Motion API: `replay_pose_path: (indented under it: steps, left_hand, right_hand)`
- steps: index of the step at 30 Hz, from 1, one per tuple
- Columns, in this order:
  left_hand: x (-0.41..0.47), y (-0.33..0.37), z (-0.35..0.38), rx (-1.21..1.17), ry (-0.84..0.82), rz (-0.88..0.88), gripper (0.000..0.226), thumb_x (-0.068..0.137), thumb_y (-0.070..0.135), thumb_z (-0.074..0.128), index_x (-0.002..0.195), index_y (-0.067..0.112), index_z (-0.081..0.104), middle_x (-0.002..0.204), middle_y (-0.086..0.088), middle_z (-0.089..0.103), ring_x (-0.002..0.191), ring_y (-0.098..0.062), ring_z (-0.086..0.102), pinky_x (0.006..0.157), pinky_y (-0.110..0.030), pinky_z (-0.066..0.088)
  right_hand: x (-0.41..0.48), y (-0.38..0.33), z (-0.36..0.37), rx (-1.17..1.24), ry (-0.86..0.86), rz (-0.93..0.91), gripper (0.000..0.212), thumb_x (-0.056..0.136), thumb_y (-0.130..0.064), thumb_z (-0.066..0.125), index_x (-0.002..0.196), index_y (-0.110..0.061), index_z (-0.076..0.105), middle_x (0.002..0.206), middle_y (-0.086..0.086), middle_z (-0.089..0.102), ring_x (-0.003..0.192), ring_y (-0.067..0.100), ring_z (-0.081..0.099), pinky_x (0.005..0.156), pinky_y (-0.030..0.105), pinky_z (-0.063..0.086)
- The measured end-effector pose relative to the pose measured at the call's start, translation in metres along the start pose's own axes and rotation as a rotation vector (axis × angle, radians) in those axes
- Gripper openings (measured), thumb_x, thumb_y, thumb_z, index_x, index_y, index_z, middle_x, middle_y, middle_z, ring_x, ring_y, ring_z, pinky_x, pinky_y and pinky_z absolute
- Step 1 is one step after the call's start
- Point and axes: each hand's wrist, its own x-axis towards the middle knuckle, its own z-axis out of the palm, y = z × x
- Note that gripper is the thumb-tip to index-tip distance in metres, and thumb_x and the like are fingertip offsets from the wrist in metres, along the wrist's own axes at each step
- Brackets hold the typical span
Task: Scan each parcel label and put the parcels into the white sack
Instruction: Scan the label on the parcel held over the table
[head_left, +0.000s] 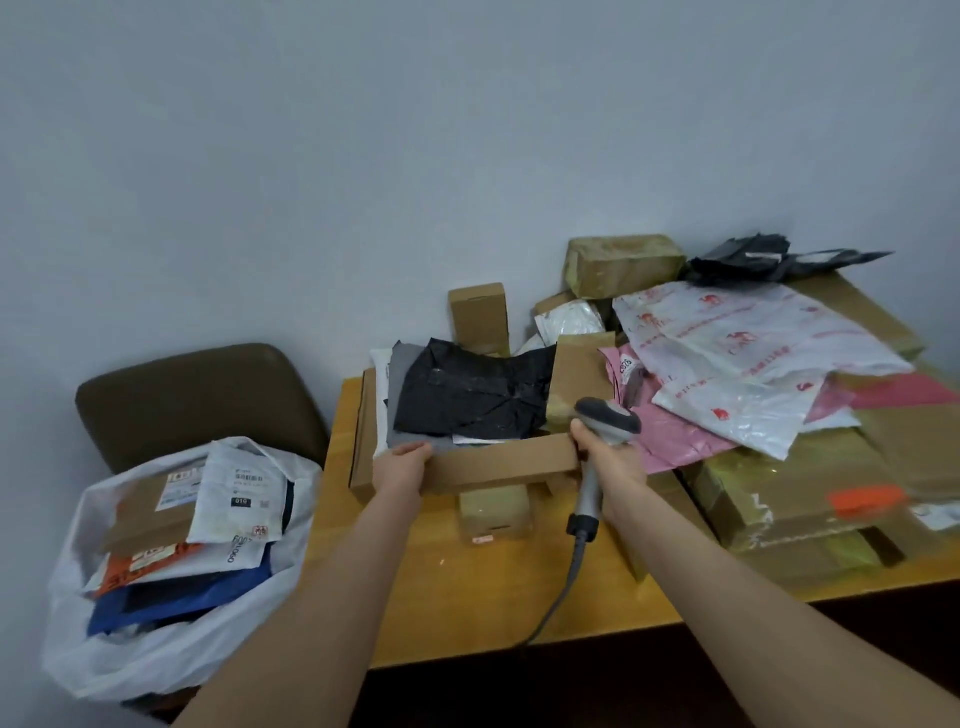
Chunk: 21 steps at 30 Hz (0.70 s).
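Labels (248, 480) in the white sack (171, 660) are too blurred to read, and it half hides the chair (197, 395).

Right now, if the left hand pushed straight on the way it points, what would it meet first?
The left hand would likely meet the flat grey parcel in the open cardboard box; depth is unclear.

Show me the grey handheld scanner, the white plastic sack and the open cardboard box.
grey handheld scanner (610, 415), head view: its head.
white plastic sack (171, 660), head view: front wall.
open cardboard box (498, 465), head view: near wall.
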Motion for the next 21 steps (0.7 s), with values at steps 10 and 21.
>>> replay_pose_path:
  steps: [10, 21]
  left_hand:
    - [-0.007, 0.045, -0.003, -0.088, -0.156, 0.057, 0.03, 0.09, 0.011, 0.06, 0.12, 0.014, 0.059, 0.121, -0.007, 0.056, 0.112, -0.025, 0.05, 0.09, -0.038, 0.048]
    - [0.005, 0.056, -0.03, 0.097, -0.41, -0.037, 0.047, 0.083, 0.027, 0.072, 0.122, 0.007, 0.054, 0.112, -0.013, 0.065, 0.1, -0.027, 0.063, 0.078, -0.039, 0.058]
  right_hand:
    - [-0.02, -0.027, 0.003, 0.133, 0.041, -0.052, 0.053, 0.077, -0.017, 0.077, 0.124, -0.008, 0.053, 0.115, 0.01, 0.061, 0.109, 0.029, 0.057, 0.101, 0.048, 0.046]
    - [-0.029, -0.029, -0.003, 0.176, 0.027, -0.146, 0.035, 0.08, -0.009, 0.074, 0.106, -0.012, 0.051, 0.101, 0.006, 0.057, 0.102, 0.024, 0.054, 0.097, 0.044, 0.047]
